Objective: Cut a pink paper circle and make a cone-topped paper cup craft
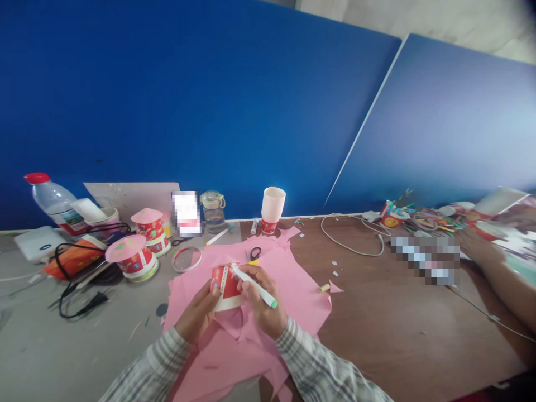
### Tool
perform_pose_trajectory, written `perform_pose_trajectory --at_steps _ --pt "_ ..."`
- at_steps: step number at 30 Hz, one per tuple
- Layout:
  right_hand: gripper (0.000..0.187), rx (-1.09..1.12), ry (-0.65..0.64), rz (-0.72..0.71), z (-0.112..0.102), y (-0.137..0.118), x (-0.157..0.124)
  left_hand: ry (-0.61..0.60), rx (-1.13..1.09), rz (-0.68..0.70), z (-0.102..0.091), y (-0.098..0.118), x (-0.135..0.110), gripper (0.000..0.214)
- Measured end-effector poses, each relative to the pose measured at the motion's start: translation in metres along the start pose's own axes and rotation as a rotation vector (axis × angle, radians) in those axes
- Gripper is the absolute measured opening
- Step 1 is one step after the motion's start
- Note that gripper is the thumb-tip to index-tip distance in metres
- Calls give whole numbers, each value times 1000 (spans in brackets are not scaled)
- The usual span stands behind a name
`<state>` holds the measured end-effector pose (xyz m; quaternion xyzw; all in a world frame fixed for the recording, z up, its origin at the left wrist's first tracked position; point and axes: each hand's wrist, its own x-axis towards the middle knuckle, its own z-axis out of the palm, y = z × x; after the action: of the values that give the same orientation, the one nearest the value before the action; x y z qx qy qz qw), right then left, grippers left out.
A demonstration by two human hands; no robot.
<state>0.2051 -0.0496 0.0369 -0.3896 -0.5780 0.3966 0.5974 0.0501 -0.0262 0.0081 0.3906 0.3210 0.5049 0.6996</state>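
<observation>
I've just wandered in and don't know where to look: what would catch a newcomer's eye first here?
Probably the broad, flat blue partition behind the table. Then, low in the centre, the right hand's fingers hold a white, green-ended marker near a red-and-white paper cup, gripped by the left hand's fingers above spread pink paper sheets. At left, two printed red paper cups wear pink paper tops.
</observation>
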Motion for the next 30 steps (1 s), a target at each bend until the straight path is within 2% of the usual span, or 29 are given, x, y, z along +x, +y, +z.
perform_pose_trajectory --at_steps 30 --pt "24 -39 5 -4 1 -1 0 6 -41 -16 -1 -1 1 40"
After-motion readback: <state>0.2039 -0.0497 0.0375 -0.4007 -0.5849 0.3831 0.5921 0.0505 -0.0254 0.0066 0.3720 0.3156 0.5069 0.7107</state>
